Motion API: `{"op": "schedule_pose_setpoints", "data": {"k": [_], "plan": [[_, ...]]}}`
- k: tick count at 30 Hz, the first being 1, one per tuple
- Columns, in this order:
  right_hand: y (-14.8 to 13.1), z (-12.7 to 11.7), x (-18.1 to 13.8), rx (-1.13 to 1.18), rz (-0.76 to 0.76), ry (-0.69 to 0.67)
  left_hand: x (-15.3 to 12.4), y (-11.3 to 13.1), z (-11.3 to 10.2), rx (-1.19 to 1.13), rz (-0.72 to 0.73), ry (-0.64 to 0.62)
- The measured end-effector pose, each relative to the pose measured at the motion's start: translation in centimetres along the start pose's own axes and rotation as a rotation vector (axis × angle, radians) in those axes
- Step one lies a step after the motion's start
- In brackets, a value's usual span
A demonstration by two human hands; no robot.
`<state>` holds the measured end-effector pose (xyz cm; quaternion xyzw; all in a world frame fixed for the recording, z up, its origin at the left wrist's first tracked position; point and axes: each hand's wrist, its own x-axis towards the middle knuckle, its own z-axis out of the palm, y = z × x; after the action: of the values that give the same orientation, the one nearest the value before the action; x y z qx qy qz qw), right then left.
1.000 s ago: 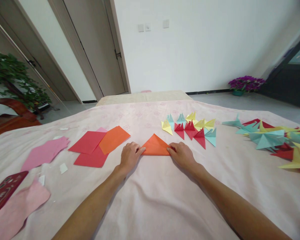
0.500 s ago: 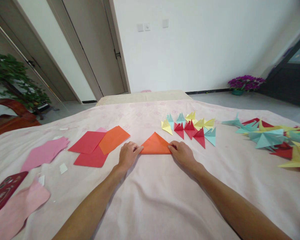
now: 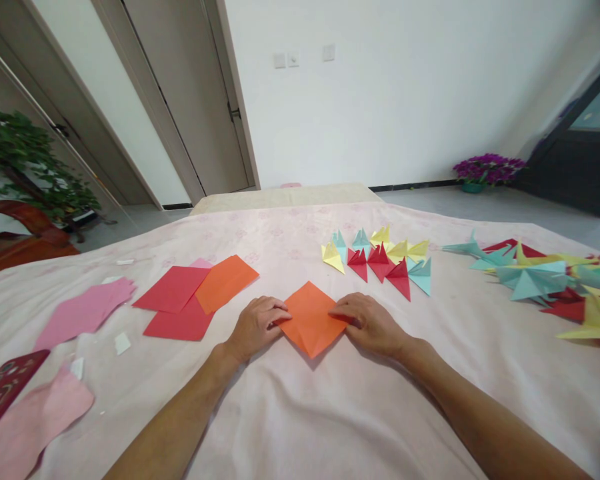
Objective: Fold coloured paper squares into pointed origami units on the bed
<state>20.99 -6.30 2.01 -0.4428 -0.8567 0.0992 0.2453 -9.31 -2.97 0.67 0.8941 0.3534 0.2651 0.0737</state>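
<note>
An orange square of paper (image 3: pixel 311 319) is turned corner toward me in the middle of the cloth, its near corner slightly lifted. My left hand (image 3: pixel 263 323) pinches its left corner between thumb and fingers. At the right corner my right hand (image 3: pixel 367 322) grips the sheet the same way. Beyond my right hand stand several small folded paper cranes, among them a red crane (image 3: pixel 399 277) and a yellow crane (image 3: pixel 333 257). Left of my left hand lie a red sheet (image 3: pixel 173 288) and another orange sheet (image 3: pixel 229 281), overlapping.
A pile of larger folded cranes (image 3: pixel 535 277) covers the table's right side. To the left are pink sheets (image 3: pixel 83 310), a white paper scrap (image 3: pixel 123 343), a dark red phone-like object (image 3: pixel 7 387) and a pale pink cloth-like piece (image 3: pixel 40 417). The pinkish tablecloth (image 3: pixel 300 427) is wrinkled.
The orange paper, a folded triangle before, is now opened out into a square with its near corner toward me. Both hands still hold its side corners.
</note>
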Motion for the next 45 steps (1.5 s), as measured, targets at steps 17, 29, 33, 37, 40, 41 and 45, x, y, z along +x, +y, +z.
{"op": "schedule_pose_setpoints", "data": {"k": [17, 29, 33, 37, 40, 41, 45], "plan": [[-3.0, 0.6, 2.8, -0.390, 0.380, -0.062, 2.9, 1.9, 0.7, 0.065, -0.398, -0.125], [-2.3, 1.4, 3.1, -0.466, 0.488, -0.091, 3.3, 1.3, 0.6, 0.336, -0.463, -0.131], [-2.4, 1.4, 3.4, -0.471, 0.505, -0.116, 3.8, 1.3, 0.9, 0.435, -0.452, -0.160], [-2.4, 1.4, 3.6, -0.467, 0.516, -0.112, 4.1, 1.3, 0.8, 0.471, -0.449, -0.183], [-2.3, 1.4, 3.7, -0.457, 0.525, -0.110, 4.2, 1.4, 0.7, 0.465, -0.462, -0.199], [-2.2, 1.4, 3.7, -0.456, 0.529, -0.111, 4.2, 1.4, 0.7, 0.461, -0.467, -0.205], [-2.1, 1.5, 3.7, -0.458, 0.534, -0.107, 4.3, 1.5, 0.6, 0.462, -0.491, -0.225]]}}
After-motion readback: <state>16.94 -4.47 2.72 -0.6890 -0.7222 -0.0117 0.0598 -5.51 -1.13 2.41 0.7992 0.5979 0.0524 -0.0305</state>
